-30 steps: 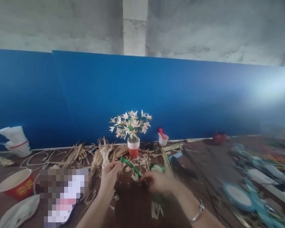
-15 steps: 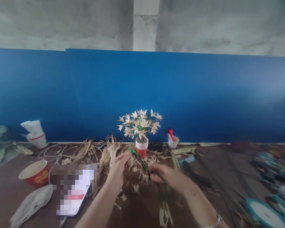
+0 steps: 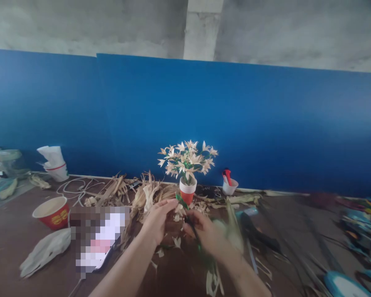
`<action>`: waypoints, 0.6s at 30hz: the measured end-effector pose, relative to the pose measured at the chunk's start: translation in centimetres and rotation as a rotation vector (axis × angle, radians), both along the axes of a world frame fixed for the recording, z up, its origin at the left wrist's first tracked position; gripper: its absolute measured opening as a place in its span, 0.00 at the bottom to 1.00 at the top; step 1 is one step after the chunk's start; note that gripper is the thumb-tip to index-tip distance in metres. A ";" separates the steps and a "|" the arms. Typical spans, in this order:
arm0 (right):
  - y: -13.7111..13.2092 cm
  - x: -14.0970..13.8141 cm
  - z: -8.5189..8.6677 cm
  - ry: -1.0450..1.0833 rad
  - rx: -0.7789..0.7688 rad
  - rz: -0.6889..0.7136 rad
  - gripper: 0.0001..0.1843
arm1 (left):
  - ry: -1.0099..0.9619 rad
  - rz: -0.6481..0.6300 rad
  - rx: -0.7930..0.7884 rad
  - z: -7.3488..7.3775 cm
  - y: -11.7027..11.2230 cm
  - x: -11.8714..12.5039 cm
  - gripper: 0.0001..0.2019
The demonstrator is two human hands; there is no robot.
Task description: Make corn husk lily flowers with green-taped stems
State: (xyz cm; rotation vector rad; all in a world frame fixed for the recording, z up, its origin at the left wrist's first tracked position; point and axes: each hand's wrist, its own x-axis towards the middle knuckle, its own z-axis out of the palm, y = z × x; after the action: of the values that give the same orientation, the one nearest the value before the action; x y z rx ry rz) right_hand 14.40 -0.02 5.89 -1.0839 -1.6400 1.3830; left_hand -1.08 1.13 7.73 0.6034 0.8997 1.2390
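Note:
My left hand [image 3: 160, 216] pinches the upper end of a slim green stem-like piece [image 3: 181, 201] between thumb and fingertips. My right hand [image 3: 205, 233] has its fingers curled round the darker, lower part of the same piece, close beside the left. Motion blur smears the part below the right hand, where a green streak runs towards pale petal-like strips [image 3: 214, 284]; I cannot tell whether they are joined. Just beyond my fingertips stands an orange and white pot [image 3: 188, 189] filled with pale star-shaped flowers [image 3: 190, 159] on green stems.
Dried husks [image 3: 148, 194] and cut scraps [image 3: 177, 242] litter the brown table. On the left are a phone [image 3: 106, 239], a red paper bowl [image 3: 52, 213] and a white cup [image 3: 57, 172]. A small white tub [image 3: 229, 187], a dark-handled tool [image 3: 259, 235] and a blue-rimmed spool [image 3: 343, 284] are to the right.
The view has shifted, so most things sit farther right. My right hand has turned a little, and the green piece shows less between my hands.

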 end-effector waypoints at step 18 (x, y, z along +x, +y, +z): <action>0.3 -0.2 -0.9 0.109 0.048 0.000 0.20 | -0.034 -0.086 -0.092 -0.1 0.3 -0.2 0.10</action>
State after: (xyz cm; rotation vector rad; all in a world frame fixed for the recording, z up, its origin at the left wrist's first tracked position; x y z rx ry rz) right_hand 14.17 0.31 5.03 -0.9641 -1.5863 1.3716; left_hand -1.30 1.41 7.59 0.5403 0.8882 1.1213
